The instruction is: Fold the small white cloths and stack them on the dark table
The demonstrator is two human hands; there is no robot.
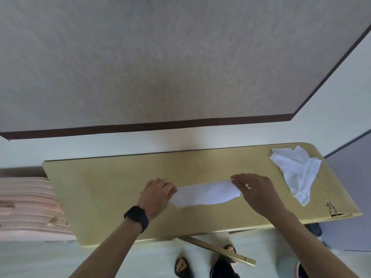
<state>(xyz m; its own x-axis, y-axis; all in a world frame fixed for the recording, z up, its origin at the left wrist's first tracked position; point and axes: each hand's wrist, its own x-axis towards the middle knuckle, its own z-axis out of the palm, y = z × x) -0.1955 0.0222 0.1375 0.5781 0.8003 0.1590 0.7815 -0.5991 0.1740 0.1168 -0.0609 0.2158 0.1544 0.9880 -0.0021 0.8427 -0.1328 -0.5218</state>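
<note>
Left hand (158, 194), right hand (255, 189) pinch cloth (206, 192) ends; pile (297, 173) at table (100, 197) corner.

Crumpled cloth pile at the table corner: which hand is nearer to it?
Right. The right hand grips one end of the stretched cloth just left of the pile; the left hand grips the other end, farther left.

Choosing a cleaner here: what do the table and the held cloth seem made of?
The table looks like board under a smooth yellowish laminate or paint, faintly glossy; at its chipped corner the coating flakes off. The white cloth, pinched by the left hand and right hand, seems thin matte fabric, perhaps cotton: it drapes and creases softly.
</note>
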